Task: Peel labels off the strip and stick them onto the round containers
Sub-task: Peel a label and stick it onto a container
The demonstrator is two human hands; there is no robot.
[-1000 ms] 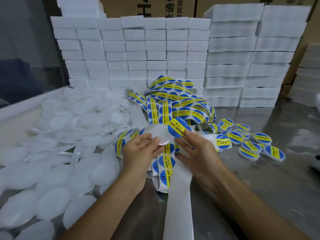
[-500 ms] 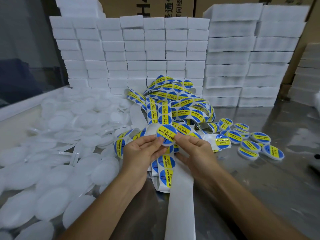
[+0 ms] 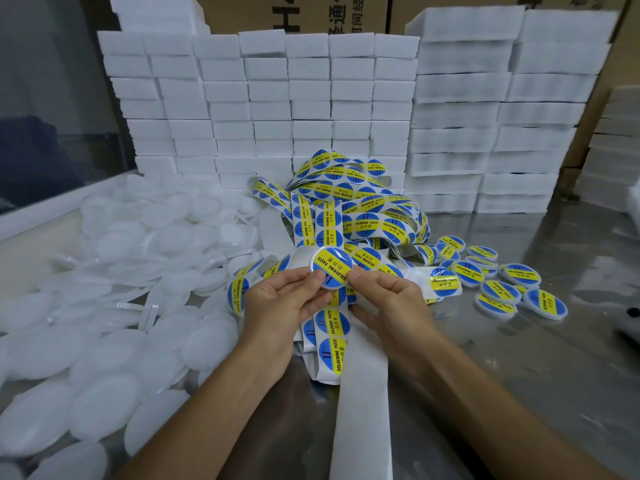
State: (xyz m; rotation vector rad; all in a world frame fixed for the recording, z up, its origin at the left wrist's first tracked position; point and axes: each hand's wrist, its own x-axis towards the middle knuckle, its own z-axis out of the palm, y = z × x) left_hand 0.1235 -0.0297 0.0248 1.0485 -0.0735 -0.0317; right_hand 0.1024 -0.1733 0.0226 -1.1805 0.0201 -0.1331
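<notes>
Holding the labelled container (image 3: 331,268) between both hands above the label strip (image 3: 329,327), you pinch its lower rim: left hand (image 3: 282,301) on the left side, right hand (image 3: 389,299) on the right, fingertips narrow on the disc. Face tilts toward you, yellow band running diagonally. Finished pile (image 3: 498,278) lies to the right on the desk, nearer your right hand; blank containers (image 3: 114,306) lie left.

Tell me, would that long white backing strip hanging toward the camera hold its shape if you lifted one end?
Probably not. The backing strip looks paper-thin and already bends over the table edge, so it would likely droop. The label strip behind lies in loose loops, suggesting it is floppy and light.
</notes>
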